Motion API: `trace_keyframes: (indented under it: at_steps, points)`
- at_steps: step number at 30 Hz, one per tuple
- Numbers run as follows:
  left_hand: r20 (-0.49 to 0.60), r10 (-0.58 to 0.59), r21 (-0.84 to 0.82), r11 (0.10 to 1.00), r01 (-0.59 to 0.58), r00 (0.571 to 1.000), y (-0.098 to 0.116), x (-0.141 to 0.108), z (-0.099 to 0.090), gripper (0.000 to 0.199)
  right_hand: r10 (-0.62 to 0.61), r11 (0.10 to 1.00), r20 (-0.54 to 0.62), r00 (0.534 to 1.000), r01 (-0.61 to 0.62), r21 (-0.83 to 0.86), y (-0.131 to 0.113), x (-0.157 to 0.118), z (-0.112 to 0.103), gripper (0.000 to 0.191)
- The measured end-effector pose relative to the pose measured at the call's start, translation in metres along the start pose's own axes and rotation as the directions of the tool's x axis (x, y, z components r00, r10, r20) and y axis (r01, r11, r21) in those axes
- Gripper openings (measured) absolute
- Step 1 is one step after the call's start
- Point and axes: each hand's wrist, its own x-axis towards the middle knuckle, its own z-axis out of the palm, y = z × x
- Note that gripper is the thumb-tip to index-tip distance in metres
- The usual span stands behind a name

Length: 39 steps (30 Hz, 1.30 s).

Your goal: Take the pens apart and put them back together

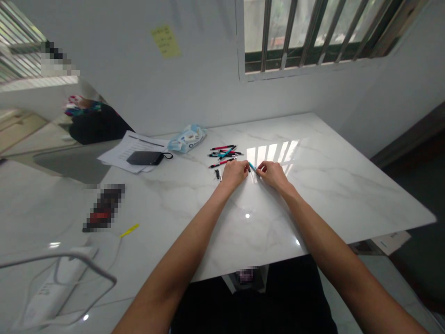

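A light blue pen [252, 166] slants between my two hands, just over the white marble-patterned table [333, 185]. My left hand [235, 172] pinches its upper left end. At the lower right end, the fingertips of my right hand [274, 173] are closed on the same pen. A small dark piece shows under my left fingertips, too small to name. Beyond my left hand lies a loose pile of red, black and blue pens [227, 152]. One red and black pen [219, 164] rests nearer, partly behind that hand. A short black pen part [217, 174] sits beside it.
Behind the pens is a blue and white soft packet [187, 138]. To the left, a black phone-like device [144, 158] lies on printed papers [113, 155]. Nearer are a blurred dark object [104, 208], a yellow tag [130, 230] on a cord and a white power strip [52, 287].
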Motion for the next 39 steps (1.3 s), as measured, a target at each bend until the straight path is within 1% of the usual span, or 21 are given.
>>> trace_keyframes:
  at_steps: [4,7,8,10,12,15,17,19,22,25,29,31,33,36,38,39]
  points:
    - [-0.016,-0.004,0.034,0.999,0.005,1.000,0.001,0.000,0.000,0.021,-0.003,1.000,0.047,0.999,0.004,-0.020,-0.004,-0.002,-0.001,0.019]
    - [-0.050,0.003,0.039,0.999,-0.001,0.999,-0.008,-0.004,-0.008,0.029,-0.001,1.000,0.056,0.998,0.001,-0.007,-0.007,-0.004,-0.002,0.020]
    - [-0.066,0.000,0.044,0.999,0.003,0.998,-0.015,-0.005,-0.012,0.031,0.000,1.000,0.058,0.998,0.000,-0.002,-0.007,-0.004,-0.002,0.020]
    - [-0.122,-0.038,0.073,0.996,0.047,0.992,-0.034,-0.009,-0.024,0.028,-0.003,1.000,0.066,0.998,0.003,0.003,-0.009,-0.005,-0.002,0.020]
    - [-0.151,-0.118,0.096,0.986,0.133,0.981,-0.058,-0.012,-0.035,0.025,-0.010,1.000,0.070,0.997,0.009,0.008,-0.010,-0.006,-0.001,0.020]
    - [-0.127,-0.216,0.110,0.967,0.230,0.968,-0.090,-0.016,-0.048,0.025,-0.018,1.000,0.072,0.997,0.017,0.017,-0.012,-0.006,0.001,0.020]
    - [-0.111,-0.240,0.128,0.959,0.254,0.964,-0.101,-0.015,-0.049,0.026,-0.019,1.000,0.074,0.997,0.018,0.020,-0.013,-0.007,0.002,0.020]
    - [-0.095,-0.219,0.131,0.964,0.230,0.971,-0.102,-0.011,-0.047,0.026,-0.022,0.999,0.072,0.997,0.020,0.027,-0.012,-0.007,0.002,0.021]
    - [-0.093,-0.149,0.136,0.977,0.161,0.984,-0.094,0.003,-0.038,0.026,-0.030,0.998,0.059,0.998,0.027,0.049,-0.009,-0.006,0.003,0.021]
    - [-0.094,-0.095,0.198,0.974,0.113,0.991,-0.087,0.017,-0.028,0.029,-0.038,0.996,0.040,0.998,0.035,0.083,-0.006,-0.004,0.003,0.021]
    - [-0.046,-0.085,0.231,0.969,0.093,0.995,-0.084,0.026,-0.017,0.024,-0.035,0.994,0.027,0.999,0.032,0.108,-0.003,-0.002,0.004,0.021]
    - [-0.060,-0.088,0.209,0.973,0.099,0.994,-0.085,0.029,-0.015,0.023,-0.036,0.992,0.026,0.999,0.033,0.118,-0.002,-0.001,0.004,0.022]
    - [-0.086,-0.091,0.178,0.978,0.106,0.992,-0.087,0.030,-0.017,0.022,-0.041,0.991,0.018,0.999,0.038,0.129,-0.001,-0.001,0.003,0.023]
    - [-0.156,-0.086,0.119,0.987,0.105,0.984,-0.088,0.027,-0.031,0.020,-0.041,0.987,-0.030,0.999,0.045,0.153,-0.001,0.000,0.000,0.021]
    - [-0.252,-0.085,0.044,0.994,0.099,0.964,-0.086,0.018,-0.044,0.019,-0.051,0.978,-0.086,0.995,0.067,0.197,-0.004,-0.001,-0.003,0.020]
    - [-0.296,-0.098,-0.005,0.995,0.101,0.950,-0.083,0.010,-0.050,0.020,-0.063,0.970,-0.119,0.991,0.089,0.226,-0.006,-0.002,-0.005,0.022]
